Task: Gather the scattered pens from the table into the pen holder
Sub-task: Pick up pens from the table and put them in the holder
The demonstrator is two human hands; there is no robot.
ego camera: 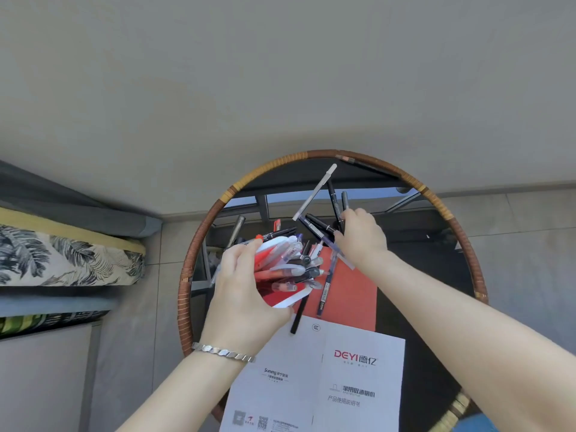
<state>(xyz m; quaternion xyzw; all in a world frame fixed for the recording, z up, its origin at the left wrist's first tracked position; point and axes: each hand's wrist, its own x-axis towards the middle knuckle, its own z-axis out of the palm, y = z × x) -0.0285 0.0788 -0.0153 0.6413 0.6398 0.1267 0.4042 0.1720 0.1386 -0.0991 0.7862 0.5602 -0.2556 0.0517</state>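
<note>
Grey wall [280, 73], leaf-print cushion [62, 257]

Counter [436, 251]: dark glass top, glossy, mirror-like reflections; rim [199, 241] wrapped in woven rattan-like strips, brown and tan, ribbed. Pens [290, 263]: smooth plastic, some clear, some matt black, some red. Booklet [314, 381]: white paper, matt, creased at fold. Red sheet [352, 294]: matt, paper or card. Bracelet [223, 352]: shiny faceted metal. Cushion [62, 260]: leaf-print cloth. Floor [514, 232]: grey tiles, dull.
</note>
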